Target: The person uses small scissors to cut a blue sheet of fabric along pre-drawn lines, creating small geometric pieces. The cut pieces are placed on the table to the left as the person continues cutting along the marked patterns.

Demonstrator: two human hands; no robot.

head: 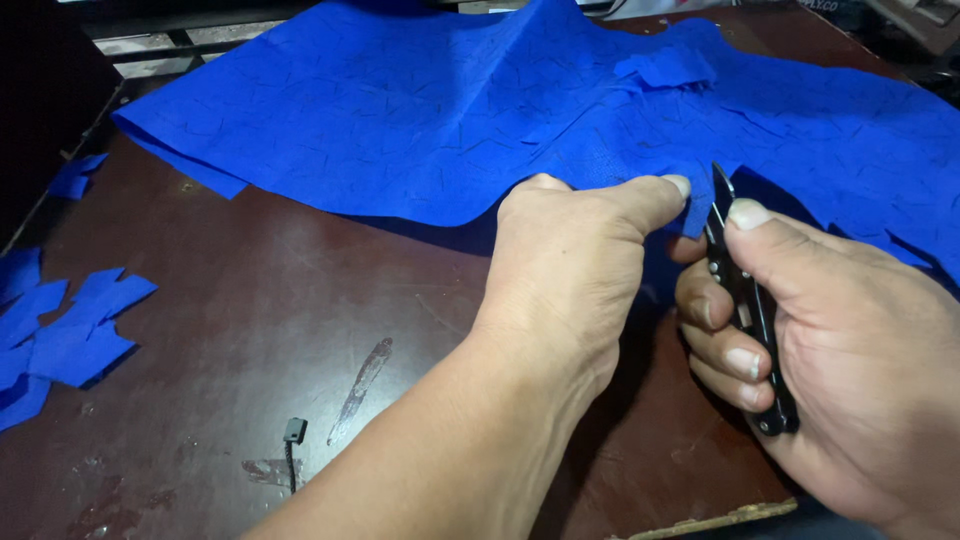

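Blue fabric (420,110) is what both hands are busy with. Left hand (565,265) is curled into a loose fist, thumb and fingers pinching the near edge of the cloth right where it dips toward the person. Right hand (850,360) is wrapped around a pair of small black thread snips (748,310), fingers closed on the handle, thumb pressed along the top, the pointed tip sitting just beside the pinched bit of cloth (can't tell if the blades are actually on it or just next to it).

Cloth itself is a big wrinkled sheet spread over the far half of a dark reddish-brown table (300,330), scuffed and stained. A loose blue patch (665,68) lies on top of the sheet near the far right. Off to the left there's a pile of blue offcuts (60,340), and a small black bit (293,432) on the tabletop near the left forearm. No containers anywhere in view.
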